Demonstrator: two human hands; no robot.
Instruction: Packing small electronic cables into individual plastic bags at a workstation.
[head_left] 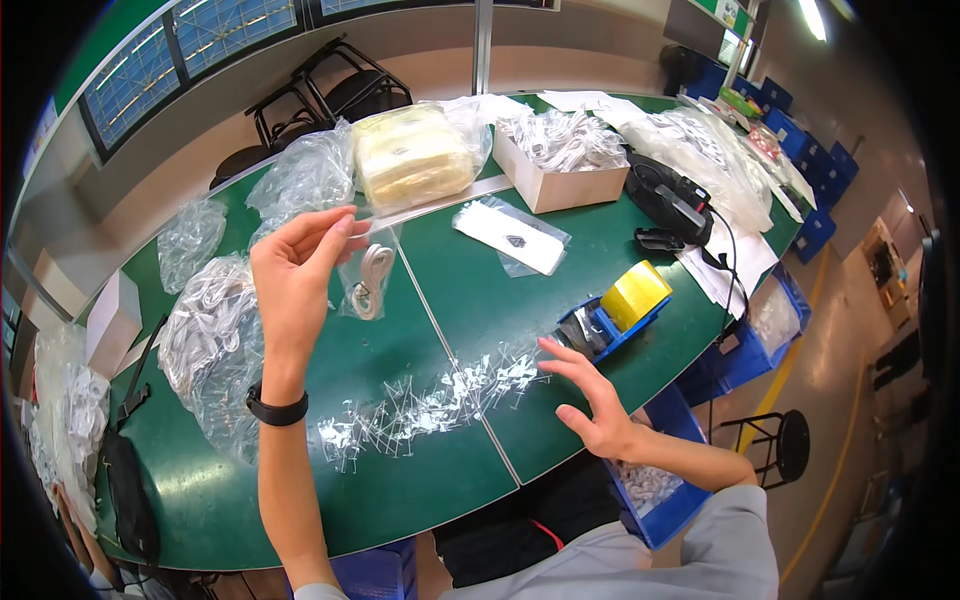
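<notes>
My left hand point(305, 260) is raised over the green table, thumb and fingers pinching the top of a small clear plastic bag point(352, 290). Inside that bag hangs a coiled white cable point(372, 280). My right hand point(595, 405) holds nothing, its fingers spread above the table's front edge. Just beyond its fingertips stands a blue tape dispenser point(590, 330) with a roll of yellow tape point(637, 296). A scattered pile of small white pieces with thin stems point(430, 410) lies between my hands.
Bundled white cables in plastic point(212, 330) lie left of my left arm. Farther back are a wrapped yellowish stack point(415, 155), an open box of white cables point(570, 185), a flat white packet point(510, 237) and a black bag point(668, 200). Blue bins point(665, 500) stand below the right edge.
</notes>
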